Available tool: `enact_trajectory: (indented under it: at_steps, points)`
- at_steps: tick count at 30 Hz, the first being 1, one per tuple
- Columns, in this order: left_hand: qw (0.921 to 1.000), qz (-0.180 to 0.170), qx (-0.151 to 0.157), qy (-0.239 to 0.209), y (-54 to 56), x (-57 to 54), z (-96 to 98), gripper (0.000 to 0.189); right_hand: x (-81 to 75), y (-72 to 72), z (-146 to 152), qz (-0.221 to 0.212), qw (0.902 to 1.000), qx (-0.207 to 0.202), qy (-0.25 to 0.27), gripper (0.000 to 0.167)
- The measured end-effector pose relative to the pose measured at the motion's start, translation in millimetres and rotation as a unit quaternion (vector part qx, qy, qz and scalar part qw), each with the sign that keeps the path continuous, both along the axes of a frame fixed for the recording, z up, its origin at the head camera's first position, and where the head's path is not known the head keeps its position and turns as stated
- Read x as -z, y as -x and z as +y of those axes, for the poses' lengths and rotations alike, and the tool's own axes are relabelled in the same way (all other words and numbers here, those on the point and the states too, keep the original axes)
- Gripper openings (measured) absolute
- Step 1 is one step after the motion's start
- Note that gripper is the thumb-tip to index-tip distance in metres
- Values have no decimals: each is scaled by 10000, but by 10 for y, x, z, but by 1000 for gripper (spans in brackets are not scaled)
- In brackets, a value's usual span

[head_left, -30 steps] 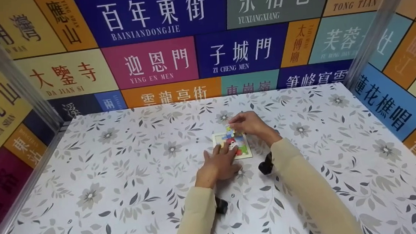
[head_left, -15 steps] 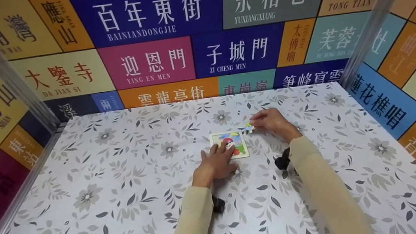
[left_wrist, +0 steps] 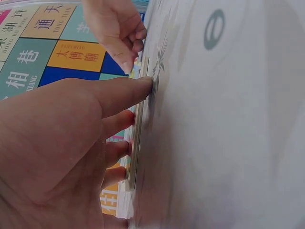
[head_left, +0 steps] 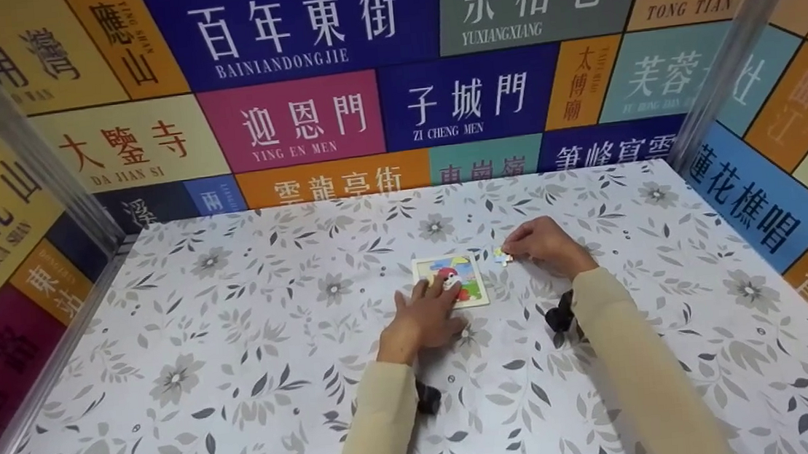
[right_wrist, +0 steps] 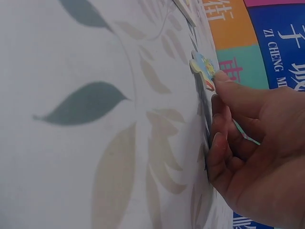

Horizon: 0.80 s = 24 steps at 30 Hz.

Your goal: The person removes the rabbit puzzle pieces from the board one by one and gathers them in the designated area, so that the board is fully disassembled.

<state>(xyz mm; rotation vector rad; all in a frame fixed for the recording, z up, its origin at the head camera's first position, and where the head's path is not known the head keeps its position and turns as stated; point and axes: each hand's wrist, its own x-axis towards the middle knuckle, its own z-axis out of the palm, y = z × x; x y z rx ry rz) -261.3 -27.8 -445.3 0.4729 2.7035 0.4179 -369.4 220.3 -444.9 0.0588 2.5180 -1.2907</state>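
A small square jigsaw puzzle (head_left: 484, 287) with a pale frame lies on the patterned tabletop, its picture showing a red and white figure over green and blue. My left hand (head_left: 423, 319) rests on its lower left part with the fingers spread. In the left wrist view the thumb lies by the edge of the puzzle frame (left_wrist: 138, 129), fingertips on the top. To the right of the puzzle, my right hand (head_left: 546, 242) pinches a loose puzzle piece (right_wrist: 204, 69) between thumb and finger. That piece is blue and yellow, tilted and close to the table; whether it touches is unclear.
The white tabletop (head_left: 253, 342) has a grey leaf and flower print. Coloured panels with Chinese lettering (head_left: 292, 120) stand behind it and at both sides, and transparent posts rise at the back corners (head_left: 718, 53). A black wrist camera (head_left: 561, 313) sits at the right sleeve.
My right hand lifts the piece away from the puzzle's upper right corner, moves it to the right, then slightly down. The left hand stays on the puzzle.
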Motion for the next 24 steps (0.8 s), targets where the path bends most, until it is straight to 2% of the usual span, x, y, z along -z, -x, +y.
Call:
enact_trajectory:
  at_steps: [8, 17, 21, 24]
  points:
    - [10000, 63, -40, -45, -16, 17, 9, 64, 18, -28, -13, 237, 9993, -114, -262, 20]
    - [9997, 140, -183, -63, -38, 4, 47, 63, 6, -54, -37, 304, 9991, -138, -245, 20]
    - [9994, 188, -254, -103, -65, -5, 70, 62, -21, -50, -62, 432, 9988, -226, -12, 22]
    - [9994, 237, -236, -47, -84, -15, 106, 63, -58, -50, -79, 472, 9987, -193, -21, 24]
